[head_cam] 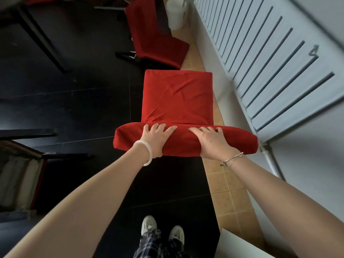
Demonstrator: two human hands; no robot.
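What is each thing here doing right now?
left hand: grips the near chair's backrest top.
right hand: grips the same backrest.
near chair: upright, red cover wrinkled.
far chair: standing, untouched.
bucket: upright by the wall, no lid.

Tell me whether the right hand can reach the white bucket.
Probably not: the right hand grips the red chair's backrest, and the white bucket stands far off, beyond that chair's seat and a second red chair.

I see a dining room, maybe a restaurant: red-covered chairs (176,97) by dark tables (28,131), a radiator (270,53) on the wall, tiled floor (229,183).
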